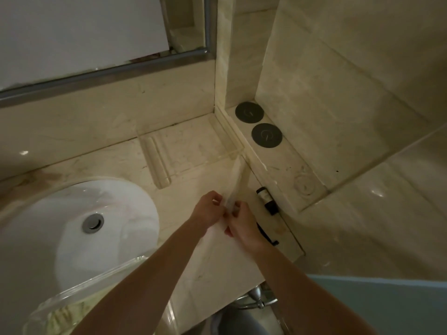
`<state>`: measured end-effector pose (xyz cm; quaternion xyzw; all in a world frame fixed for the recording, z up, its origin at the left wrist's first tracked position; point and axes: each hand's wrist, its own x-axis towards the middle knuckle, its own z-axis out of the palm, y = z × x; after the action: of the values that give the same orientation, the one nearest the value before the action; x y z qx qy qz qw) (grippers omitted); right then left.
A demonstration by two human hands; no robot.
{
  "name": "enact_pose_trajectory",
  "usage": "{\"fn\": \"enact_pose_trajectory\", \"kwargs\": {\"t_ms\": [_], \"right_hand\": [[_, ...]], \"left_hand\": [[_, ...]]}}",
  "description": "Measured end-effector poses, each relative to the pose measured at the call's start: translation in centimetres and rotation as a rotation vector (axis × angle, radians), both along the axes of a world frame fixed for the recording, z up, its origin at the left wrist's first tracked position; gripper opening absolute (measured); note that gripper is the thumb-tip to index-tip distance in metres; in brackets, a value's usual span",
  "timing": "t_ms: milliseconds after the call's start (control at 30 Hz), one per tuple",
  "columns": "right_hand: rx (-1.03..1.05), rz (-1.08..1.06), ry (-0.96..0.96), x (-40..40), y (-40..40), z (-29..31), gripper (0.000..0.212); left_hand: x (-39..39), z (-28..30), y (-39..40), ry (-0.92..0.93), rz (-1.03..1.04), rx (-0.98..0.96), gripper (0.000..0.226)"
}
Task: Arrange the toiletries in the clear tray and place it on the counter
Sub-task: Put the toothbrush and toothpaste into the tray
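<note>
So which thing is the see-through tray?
Start at the white sink and look past it to the counter's far corner, under the mirror. The clear tray sits there, nearly invisible. Unlike the two black discs on the ledge beside it, you see marble straight through it.

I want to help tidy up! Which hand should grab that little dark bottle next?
Probably the right hand: the small dark bottle lies on the marble counter just right of it. The left hand is farther away. Both now hold the long pale packet.

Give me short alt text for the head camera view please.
Both hands, left hand and right hand, hold a long pale wrapped packet over a marble counter, between a white sink and an empty clear tray.
</note>
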<state>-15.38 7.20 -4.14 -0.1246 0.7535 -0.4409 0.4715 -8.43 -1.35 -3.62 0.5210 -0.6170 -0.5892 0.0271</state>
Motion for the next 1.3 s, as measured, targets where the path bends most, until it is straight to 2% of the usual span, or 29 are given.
{"fn": "enact_pose_trajectory", "kwargs": {"t_ms": [133, 233, 333, 500, 600, 867, 967, 1067, 1200, 1300], "right_hand": [[-0.009, 0.04, 0.089, 0.7, -0.1, 0.7, 0.035], [-0.013, -0.01, 0.114, 1.6, -0.1, 1.6, 0.028], [-0.043, -0.071, 0.078, 2.5, -0.6, 3.0, 0.031], [-0.166, -0.092, -0.062, 5.4, -1.2, 5.4, 0.023], [-0.266, -0.049, -0.127, 8.4, -1.7, 6.0, 0.035], [-0.38, 0.149, -0.245, 15.7, -2.6, 6.8, 0.036], [-0.367, 0.252, -0.087, 17.7, -2.7, 6.9, 0.034], [-0.4, 0.297, 0.004, 19.5, -3.0, 6.8, 0.015], [-0.402, 0.389, 0.088, 21.2, -3.1, 6.2, 0.021], [-0.356, 0.548, 0.123, 21.8, -2.8, 5.5, 0.034]], "left_hand": [[1.5, 1.1, -0.5, 0.051, 0.064, 0.019, 0.012], [3.5, 2.4, -1.0, 0.174, 0.128, 0.122, 0.016], [6.3, 4.0, -1.2, 0.289, 0.146, 0.208, 0.026], [11.6, 6.1, -1.8, 0.413, 0.198, 0.221, 0.041], [15.0, 6.8, -2.3, 0.464, 0.29, 0.234, 0.032], [23.7, 7.5, -2.6, 0.558, 0.461, 0.246, 0.022], [26.6, 7.2, -2.5, 0.567, 0.485, 0.22, 0.023], [29.1, 6.9, -2.2, 0.586, 0.501, 0.189, 0.027], [31.9, 6.5, -1.9, 0.568, 0.636, 0.122, 0.034], [34.1, 5.8, -2.5, 0.501, 0.868, 0.021, 0.038]]}}
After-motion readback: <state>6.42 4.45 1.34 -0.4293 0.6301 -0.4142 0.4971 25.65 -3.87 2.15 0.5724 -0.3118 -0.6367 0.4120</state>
